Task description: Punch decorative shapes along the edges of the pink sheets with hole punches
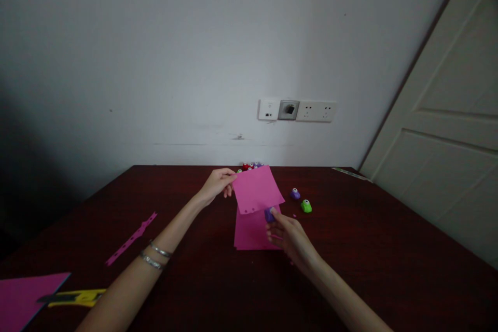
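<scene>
My left hand (218,184) pinches the upper left corner of a pink paper sheet (257,189), lifted and tilted above the table. Small punched holes run along its lower edge. At the sheet's lower right, a purple craft punch (269,214) sits between the thumb and fingers of my right hand (290,236); whether it bites on the paper edge, I cannot tell. Beneath lies a stack of pink paper (252,231) on the dark table. Right of the sheet stand another purple punch (295,194) and a green punch (306,206).
Several red, purple and green punches (249,166) cluster behind the sheet by the wall. A pink strip with cut-outs (131,238) lies left. A yellow utility knife (78,298) rests near more pink paper (27,298), front left. A ruler-like strip (351,174) lies at the back right.
</scene>
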The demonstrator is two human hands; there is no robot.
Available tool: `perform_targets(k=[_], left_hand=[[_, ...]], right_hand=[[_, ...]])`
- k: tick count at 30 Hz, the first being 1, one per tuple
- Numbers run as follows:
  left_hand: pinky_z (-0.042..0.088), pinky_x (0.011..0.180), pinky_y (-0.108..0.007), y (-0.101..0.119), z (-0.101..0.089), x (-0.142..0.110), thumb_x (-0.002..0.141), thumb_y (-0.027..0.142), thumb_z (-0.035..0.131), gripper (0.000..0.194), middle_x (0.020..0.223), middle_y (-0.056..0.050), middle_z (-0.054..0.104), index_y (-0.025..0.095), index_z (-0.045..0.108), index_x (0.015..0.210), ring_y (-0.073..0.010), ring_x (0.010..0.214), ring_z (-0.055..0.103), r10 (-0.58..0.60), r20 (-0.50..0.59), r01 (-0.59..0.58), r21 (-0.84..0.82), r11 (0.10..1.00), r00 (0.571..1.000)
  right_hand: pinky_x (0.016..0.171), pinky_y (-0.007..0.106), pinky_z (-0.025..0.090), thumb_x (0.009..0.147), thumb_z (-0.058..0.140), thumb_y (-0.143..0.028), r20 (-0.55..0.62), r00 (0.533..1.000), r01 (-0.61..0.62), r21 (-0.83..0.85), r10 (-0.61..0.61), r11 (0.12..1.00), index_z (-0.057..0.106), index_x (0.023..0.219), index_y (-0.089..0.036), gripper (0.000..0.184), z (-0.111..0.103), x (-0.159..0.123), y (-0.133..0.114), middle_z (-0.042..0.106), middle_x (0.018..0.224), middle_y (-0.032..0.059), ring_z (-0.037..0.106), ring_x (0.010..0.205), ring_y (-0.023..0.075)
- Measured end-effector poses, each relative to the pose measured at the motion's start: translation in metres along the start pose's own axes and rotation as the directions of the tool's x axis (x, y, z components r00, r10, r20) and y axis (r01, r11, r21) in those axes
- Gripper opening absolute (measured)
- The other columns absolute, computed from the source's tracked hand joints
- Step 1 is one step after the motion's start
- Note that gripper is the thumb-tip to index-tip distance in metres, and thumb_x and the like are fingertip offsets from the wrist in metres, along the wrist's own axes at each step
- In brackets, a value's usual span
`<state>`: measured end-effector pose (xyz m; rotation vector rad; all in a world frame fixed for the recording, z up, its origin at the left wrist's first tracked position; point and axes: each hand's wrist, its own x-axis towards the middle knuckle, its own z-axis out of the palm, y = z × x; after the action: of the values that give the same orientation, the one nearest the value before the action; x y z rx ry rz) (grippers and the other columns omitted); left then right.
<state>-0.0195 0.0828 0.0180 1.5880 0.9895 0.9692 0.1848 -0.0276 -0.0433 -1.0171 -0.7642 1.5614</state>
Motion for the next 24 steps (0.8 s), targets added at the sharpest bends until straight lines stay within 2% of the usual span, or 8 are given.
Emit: perform_targets(k=[19, 24], left_hand=[[0.034, 0.035, -0.018, -0.0031, 0.0014, 0.0012, 0.079, 0.03, 0.055, 0.018, 0.049, 0.002, 0.055, 0.013, 0.053, 0.084, -0.0077, 0.037, 0.051, -0.006, 0.03, 0.006, -0.022, 1.0, 1.0], [0.033, 0.035, -0.017, -0.0017, 0.0011, 0.0008, 0.079, 0.029, 0.055, 0.018, 0.048, 0.003, 0.054, 0.012, 0.053, 0.084, -0.0066, 0.037, 0.05, -0.013, 0.01, 0.013, -0.025, 1.0, 1.0]], right_hand=[[0.052, 0.023, 0.046, 0.064, 0.069, -0.047, -0.054, 0.999, -0.002, -0.011, 0.001, 1.0, 0.061, 0.064, -0.014, 0.034, 0.0006, 0.0023, 0.0013, 0.061, 0.059, 0.0023, 0.056, 0.05, 0.0106], [0.052, 0.024, 0.046, 0.063, 0.07, -0.047, -0.058, 0.998, -0.003, -0.005, 0.003, 1.0, 0.061, 0.064, -0.014, 0.034, 0.0008, 0.0025, 0.0011, 0.061, 0.059, 0.0022, 0.056, 0.05, 0.0108]])
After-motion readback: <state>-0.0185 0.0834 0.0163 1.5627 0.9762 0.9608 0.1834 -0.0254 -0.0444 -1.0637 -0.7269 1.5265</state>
